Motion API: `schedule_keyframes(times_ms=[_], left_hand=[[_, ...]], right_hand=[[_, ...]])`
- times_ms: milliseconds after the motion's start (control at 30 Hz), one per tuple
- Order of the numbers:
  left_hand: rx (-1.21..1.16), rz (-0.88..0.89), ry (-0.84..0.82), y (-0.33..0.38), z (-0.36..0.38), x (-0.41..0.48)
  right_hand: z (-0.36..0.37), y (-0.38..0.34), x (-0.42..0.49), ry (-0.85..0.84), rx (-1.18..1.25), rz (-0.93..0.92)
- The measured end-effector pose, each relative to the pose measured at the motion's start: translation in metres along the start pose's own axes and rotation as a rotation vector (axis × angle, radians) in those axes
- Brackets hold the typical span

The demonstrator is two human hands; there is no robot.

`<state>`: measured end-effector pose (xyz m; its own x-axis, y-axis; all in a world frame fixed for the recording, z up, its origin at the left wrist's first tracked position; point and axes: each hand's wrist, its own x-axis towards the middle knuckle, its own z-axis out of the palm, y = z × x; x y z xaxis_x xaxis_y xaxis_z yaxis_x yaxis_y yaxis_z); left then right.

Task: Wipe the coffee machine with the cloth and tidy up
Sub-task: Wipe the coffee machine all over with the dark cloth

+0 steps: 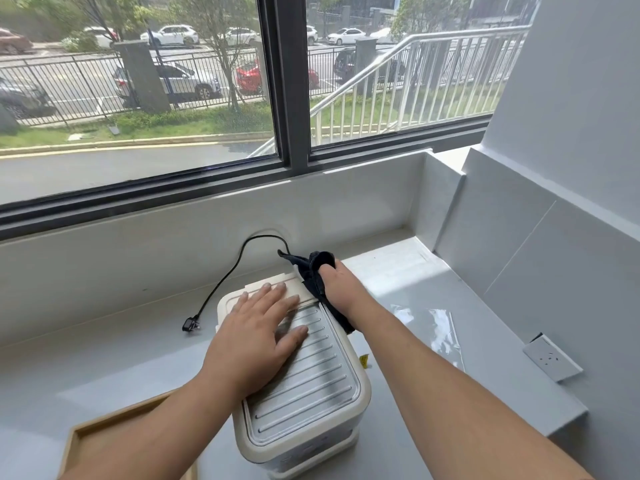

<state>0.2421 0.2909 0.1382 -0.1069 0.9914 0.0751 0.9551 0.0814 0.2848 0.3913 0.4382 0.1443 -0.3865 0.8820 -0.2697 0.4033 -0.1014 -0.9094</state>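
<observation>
A cream coffee machine (311, 386) with a ribbed grey metal top stands on the white counter, seen from above. My left hand (256, 337) lies flat on its top with the fingers spread and straight. My right hand (341, 289) grips a dark cloth (313, 268) against the machine's far right edge; part of the cloth hangs down under my wrist. The machine's black power cord (225, 282) curves out behind it, and its unplugged plug (190, 323) lies on the counter to the left.
A wooden tray (104, 431) sits at the near left, partly under my left forearm. A wall socket plate (552, 356) is on the right. A clear plastic sheet (436, 327) lies right of the machine. A window runs along the back wall.
</observation>
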Motion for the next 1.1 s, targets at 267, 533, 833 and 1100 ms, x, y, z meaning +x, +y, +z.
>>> schedule_keyframes(times_ms=[267, 533, 833, 1100], left_hand=[[-0.016, -0.031, 0.018, 0.0, -0.001, 0.001], [-0.023, -0.038, 0.039, 0.003, -0.001, 0.001], [-0.03, -0.032, 0.051, 0.003, 0.0, -0.001], [-0.027, -0.026, 0.049, 0.004, -0.002, -0.003]], right_hand=[[-0.003, 0.018, -0.025, 0.037, -0.018, -0.08], [-0.012, 0.037, -0.067, 0.102, -0.115, -0.169], [-0.019, 0.063, -0.123, 0.099, 0.026, -0.034], [-0.004, 0.069, -0.17, 0.274, 0.044, -0.102]])
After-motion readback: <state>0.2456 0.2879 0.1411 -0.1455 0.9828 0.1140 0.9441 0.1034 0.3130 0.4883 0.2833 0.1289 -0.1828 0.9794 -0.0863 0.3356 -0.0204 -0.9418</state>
